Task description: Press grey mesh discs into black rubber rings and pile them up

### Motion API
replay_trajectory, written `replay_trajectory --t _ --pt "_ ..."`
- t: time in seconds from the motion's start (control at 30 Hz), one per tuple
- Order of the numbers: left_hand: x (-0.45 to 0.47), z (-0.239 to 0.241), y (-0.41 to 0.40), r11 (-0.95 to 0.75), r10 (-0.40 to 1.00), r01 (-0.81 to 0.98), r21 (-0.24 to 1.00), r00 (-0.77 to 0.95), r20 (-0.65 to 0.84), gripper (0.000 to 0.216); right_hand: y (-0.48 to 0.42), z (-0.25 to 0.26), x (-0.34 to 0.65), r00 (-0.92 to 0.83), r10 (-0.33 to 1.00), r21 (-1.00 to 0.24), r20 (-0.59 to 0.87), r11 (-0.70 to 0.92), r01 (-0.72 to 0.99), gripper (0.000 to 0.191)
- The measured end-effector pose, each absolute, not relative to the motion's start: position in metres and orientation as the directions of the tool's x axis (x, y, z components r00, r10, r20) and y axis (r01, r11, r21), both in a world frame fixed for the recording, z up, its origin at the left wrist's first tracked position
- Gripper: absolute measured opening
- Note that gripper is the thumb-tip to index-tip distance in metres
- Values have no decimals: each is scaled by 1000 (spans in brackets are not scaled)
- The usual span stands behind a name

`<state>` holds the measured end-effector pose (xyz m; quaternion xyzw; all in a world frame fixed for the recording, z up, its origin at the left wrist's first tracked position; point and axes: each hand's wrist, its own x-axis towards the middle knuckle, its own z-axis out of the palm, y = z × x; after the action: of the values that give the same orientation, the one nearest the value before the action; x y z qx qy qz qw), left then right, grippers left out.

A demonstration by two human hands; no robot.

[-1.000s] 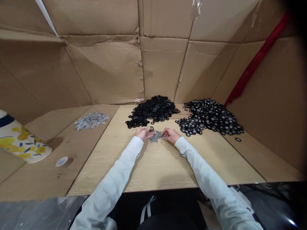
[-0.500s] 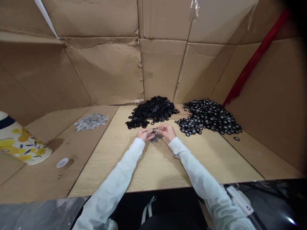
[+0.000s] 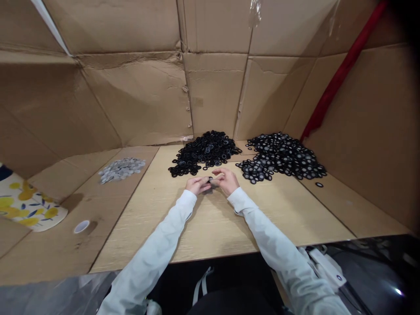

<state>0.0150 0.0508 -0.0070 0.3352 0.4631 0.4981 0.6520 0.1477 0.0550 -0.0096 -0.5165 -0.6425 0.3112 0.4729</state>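
Above the front middle of the wooden board, my left hand pinches a small black ring between thumb and fingers. My right hand meets it from the other side, its thumb and a finger closed at the ring; whether a grey disc is also between them is too small to tell. Behind my hands lies a heap of black rings. To the right spreads a pile of black rings with grey centres. A pile of thin grey discs lies on the left.
Cardboard walls enclose the back and sides of the table. A white cylinder with yellow flowers stands at the left, near a small white round lid-like piece. One ringed disc lies apart at the right. A red strip hangs on the right wall.
The view has shifted slightly. My hands stay together at the ring, with small finger movements; the right fingers look more raised than before.
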Motion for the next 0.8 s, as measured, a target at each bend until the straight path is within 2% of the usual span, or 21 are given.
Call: replay_trajectory --t 0.27,0.37,0.43,0.57,0.67,0.8 --pt "15 -10 50 241 970 -278 930 99 -222 10 53 -6 149 19 953 -794 303 242 557 22" --pt "15 -11 50 226 973 -269 936 114 -202 13 56 -8 151 -5 959 -812 283 242 532 14" --pt "15 -11 50 209 976 -267 941 112 -185 16 57 -10 153 -9 967 -866 255 233 443 12" --pt "16 -10 49 211 976 -274 938 102 -190 15 58 -8 155 -82 992 -988 97 106 111 14" --pt "16 -7 47 268 959 -315 910 177 -221 12 55 -4 155 -162 987 -996 22 8 -90 17" --pt "15 -4 44 296 948 -366 883 228 -223 12 53 -2 155 -211 977 -963 -27 -82 -255 20"
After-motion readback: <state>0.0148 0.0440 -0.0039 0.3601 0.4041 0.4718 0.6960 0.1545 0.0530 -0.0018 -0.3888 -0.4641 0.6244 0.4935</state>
